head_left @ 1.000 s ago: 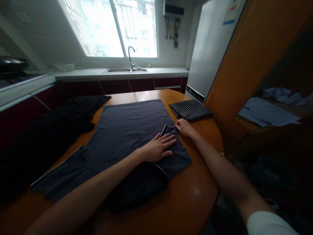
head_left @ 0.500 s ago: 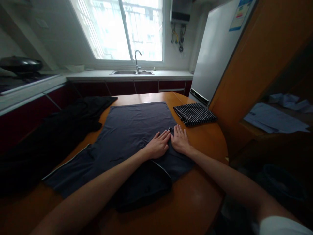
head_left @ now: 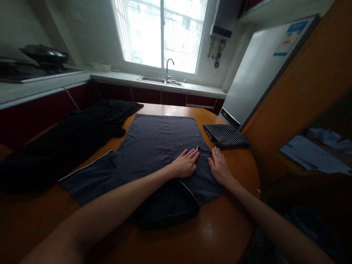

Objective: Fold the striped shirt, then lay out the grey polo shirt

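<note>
A dark blue-grey shirt (head_left: 162, 137) with white piping lies spread on the wooden table (head_left: 217, 227), its darker hood-like part (head_left: 167, 209) toward me. My left hand (head_left: 185, 163) rests flat on the shirt, right of its middle, fingers stretched out. By those fingertips is a small black-and-white tag or patch (head_left: 198, 148). At the shirt's right edge lies my right hand (head_left: 220, 168), palm down, fingers extended and the thumb a little apart. Neither hand grips the cloth.
A folded black-and-white striped cloth (head_left: 227, 135) sits beyond my right hand. Black clothing (head_left: 68, 139) is heaped along the table's left side. Behind the table are a counter with a sink (head_left: 154, 79), and a fridge (head_left: 261, 69) stands at the right.
My right hand has slid right, from on the shirt to its edge, away from my left hand. My left hand stays on the cloth. The camera view has turned and tilted slightly.
</note>
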`<state>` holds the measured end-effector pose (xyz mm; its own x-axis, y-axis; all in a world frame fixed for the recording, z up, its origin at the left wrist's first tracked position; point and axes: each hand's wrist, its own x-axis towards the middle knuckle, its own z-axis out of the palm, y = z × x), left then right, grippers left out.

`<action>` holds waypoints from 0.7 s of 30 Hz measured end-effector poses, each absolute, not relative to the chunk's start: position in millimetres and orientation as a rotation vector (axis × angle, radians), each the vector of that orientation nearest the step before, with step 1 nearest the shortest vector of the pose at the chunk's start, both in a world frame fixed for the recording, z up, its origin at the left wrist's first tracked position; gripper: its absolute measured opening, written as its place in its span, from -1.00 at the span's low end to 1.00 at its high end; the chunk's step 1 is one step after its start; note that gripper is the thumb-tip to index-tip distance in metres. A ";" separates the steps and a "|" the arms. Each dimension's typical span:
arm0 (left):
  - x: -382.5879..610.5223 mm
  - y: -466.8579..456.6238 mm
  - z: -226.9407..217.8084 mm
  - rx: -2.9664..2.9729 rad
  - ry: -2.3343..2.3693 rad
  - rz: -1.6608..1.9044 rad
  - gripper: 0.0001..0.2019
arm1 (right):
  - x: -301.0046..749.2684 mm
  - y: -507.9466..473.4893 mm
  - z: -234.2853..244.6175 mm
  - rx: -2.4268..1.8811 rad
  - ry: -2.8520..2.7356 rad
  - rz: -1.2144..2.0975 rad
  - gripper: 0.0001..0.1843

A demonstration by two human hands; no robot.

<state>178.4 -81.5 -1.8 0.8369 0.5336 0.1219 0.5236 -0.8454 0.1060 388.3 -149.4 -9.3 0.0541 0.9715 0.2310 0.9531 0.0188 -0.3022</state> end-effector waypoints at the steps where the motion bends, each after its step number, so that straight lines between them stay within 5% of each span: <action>1: 178.3 -81.7 -1.6 2.945 0.848 0.225 -0.35 | 383.2 -150.2 -7.3 -1.915 -2.004 0.084 -0.29; 14: 178.7 -85.2 3.2 2.866 0.847 0.227 -0.34 | 379.4 -242.3 7.2 -1.791 -2.391 0.297 -0.25; 21: 178.4 -84.8 6.3 2.808 0.819 0.249 -0.36 | 379.3 -257.5 30.5 -1.690 -2.184 0.439 -0.45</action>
<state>178.4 -84.8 6.3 0.8319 0.5453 0.1033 0.5106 -0.8248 0.2428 379.3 -257.5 30.5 -0.2318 0.9695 0.0801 0.8631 0.2430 -0.4428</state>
